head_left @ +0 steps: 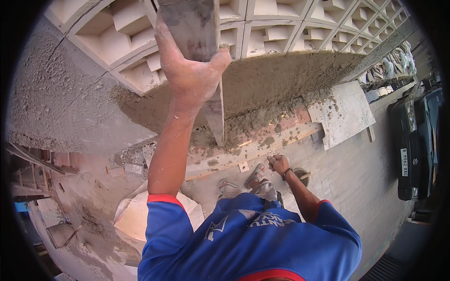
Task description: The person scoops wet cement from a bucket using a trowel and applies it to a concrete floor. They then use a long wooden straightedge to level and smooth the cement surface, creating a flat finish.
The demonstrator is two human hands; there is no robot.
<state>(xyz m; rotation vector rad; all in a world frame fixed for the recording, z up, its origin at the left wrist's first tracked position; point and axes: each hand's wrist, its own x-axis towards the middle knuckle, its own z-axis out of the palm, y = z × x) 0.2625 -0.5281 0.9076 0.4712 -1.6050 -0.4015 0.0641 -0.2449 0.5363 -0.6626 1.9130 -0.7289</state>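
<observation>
— So, what's your left hand (190,75) doing?
— Fingers wrapped around the straightedge board (197,33), pressed on wet mortar (281,79) below the lattice blocks (262,37). I'd keep it flat. Right hand (280,164) hangs loosely curled, empty.

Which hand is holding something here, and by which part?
The left hand grips a long grey mortar-smeared straightedge board around its middle, against the wet mortar. The right hand hangs closed; any hold cannot be told.

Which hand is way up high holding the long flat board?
The left hand is raised against the wall, gripping the board. The right hand hangs low near the ground.
</observation>
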